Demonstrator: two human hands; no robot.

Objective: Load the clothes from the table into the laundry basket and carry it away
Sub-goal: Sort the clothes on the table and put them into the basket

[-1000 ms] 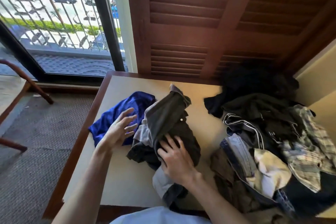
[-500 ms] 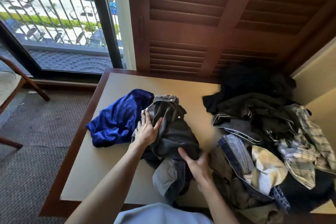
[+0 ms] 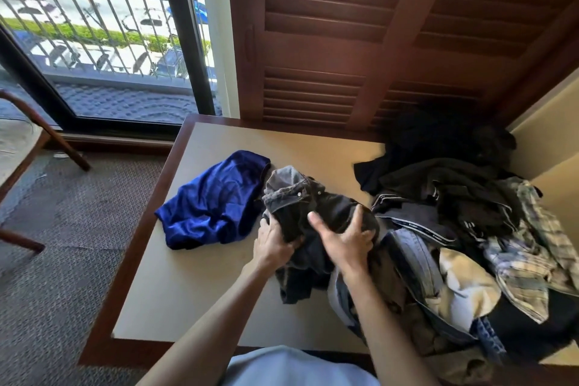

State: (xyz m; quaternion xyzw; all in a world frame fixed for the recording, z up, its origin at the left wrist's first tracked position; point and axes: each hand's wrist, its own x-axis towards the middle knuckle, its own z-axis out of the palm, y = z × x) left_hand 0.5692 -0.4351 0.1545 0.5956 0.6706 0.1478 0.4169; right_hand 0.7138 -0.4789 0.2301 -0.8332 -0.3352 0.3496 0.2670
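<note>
I am gripping the dark jeans (image 3: 316, 216) with both hands near the middle of the table (image 3: 194, 298): left hand (image 3: 272, 244) curling round the bundle's left edge, right hand (image 3: 346, 240) clamping over its top. The bundle's long axis is running away from me, waistband at the far end, blue shirt (image 3: 216, 204) just left, clothes pile (image 3: 470, 229) right. No basket is showing, so I cannot tell which way to carry.

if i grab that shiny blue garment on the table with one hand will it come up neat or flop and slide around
The blue garment will probably flop: it lies crumpled in soft folds on the table. Its sheen hints at a smooth fabric that may slip in a loose grip. It looks thin, so likely light, unlike the dark jeans that both hands are holding.
</note>
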